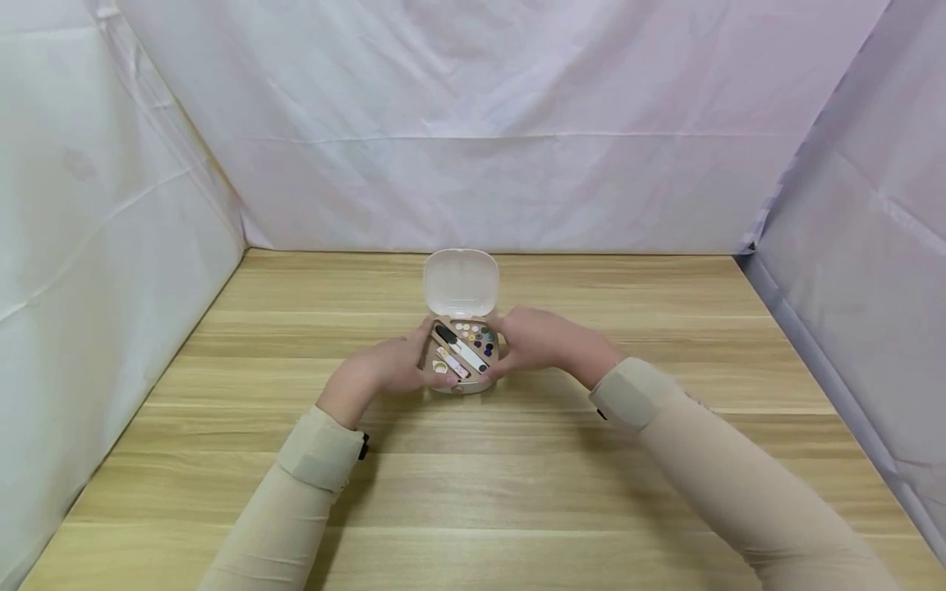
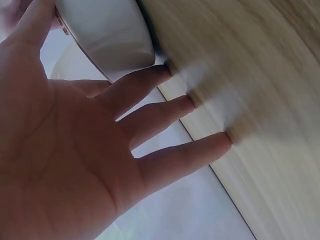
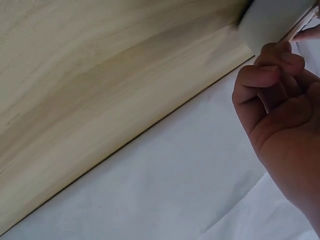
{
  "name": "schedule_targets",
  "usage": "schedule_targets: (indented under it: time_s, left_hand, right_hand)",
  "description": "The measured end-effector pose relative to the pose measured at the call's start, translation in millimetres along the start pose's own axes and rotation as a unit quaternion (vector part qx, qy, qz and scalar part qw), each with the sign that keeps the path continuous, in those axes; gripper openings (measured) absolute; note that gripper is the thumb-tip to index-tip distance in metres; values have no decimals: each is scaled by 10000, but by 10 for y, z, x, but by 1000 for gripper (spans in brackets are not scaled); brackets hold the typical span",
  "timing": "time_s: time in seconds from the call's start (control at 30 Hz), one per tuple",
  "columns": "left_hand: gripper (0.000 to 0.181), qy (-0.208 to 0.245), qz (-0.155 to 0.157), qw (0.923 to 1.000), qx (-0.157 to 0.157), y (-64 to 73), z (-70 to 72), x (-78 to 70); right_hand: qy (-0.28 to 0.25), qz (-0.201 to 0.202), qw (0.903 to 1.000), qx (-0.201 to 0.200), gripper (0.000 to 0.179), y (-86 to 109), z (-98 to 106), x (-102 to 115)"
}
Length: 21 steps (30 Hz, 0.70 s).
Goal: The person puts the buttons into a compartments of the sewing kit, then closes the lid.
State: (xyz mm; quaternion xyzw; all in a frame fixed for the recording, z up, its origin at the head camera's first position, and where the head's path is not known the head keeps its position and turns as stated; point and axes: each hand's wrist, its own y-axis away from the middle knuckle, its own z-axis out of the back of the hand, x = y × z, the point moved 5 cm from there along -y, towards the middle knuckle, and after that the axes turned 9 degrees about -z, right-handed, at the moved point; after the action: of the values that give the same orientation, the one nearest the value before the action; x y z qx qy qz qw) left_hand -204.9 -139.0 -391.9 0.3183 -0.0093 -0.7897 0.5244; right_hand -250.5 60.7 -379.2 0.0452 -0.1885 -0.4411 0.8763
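Observation:
A small white sewing kit case (image 1: 460, 387) stands on the table with its lid (image 1: 461, 283) raised at the back. Its brown inner tray holds a black-and-white tool (image 1: 467, 355) laid diagonally, small round coloured pieces (image 1: 473, 337) and a pale patterned strip (image 1: 452, 363). My left hand (image 1: 388, 365) grips the case's left side, thumb at the front rim and forefinger towards the back; its other fingers spread beside the white wall (image 2: 110, 35). From the right, my right hand (image 1: 539, 338) holds the opposite side between thumb and forefinger, the remaining fingers curled in the right wrist view.
The wood-grain table (image 1: 473, 484) extends around the case. White cloth hangs behind it (image 1: 473, 180) and along the left (image 1: 96, 230) and right (image 1: 872, 246) sides.

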Motion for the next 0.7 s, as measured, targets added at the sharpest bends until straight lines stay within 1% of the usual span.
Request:
schedule_targets:
  time_s: [0.1,0.13,0.2,0.27,0.33,0.5,0.6,0.7]
  left_hand:
    - [123,-118,58,9999,-2,-15,-7,2]
    - [122,-168,90,9998,-13,-19,-10,-3]
    - [122,-292,179,9994,-37,-31,-21,-20]
    - [122,-392,255,9989,-59,-54,-34,-56]
    - [122,-471,286,9985,-71,-88,-54,-112]
    - [121,-547,254,9982,-35,-171,-122,-276]
    - [121,-530,278,9982,-16,-196,-160,-327]
    - [120,-435,361,9984,-59,-198,-201,-342]
  right_hand:
    - [-111,-118,9999,5,78,21,-4,-13]
    - [-153,-169,9997,27,80,31,-1,-22]
    - [-200,-330,9992,60,91,49,1,-65]
    - [-305,-578,9978,107,102,77,16,-123]
    - [-301,-853,9958,126,108,114,25,-196]
    - [-442,-1494,9873,308,107,239,12,-347]
    - [-790,-1646,9821,461,107,293,-42,-381]
    - [-1171,-1581,9793,471,108,330,-116,-390]
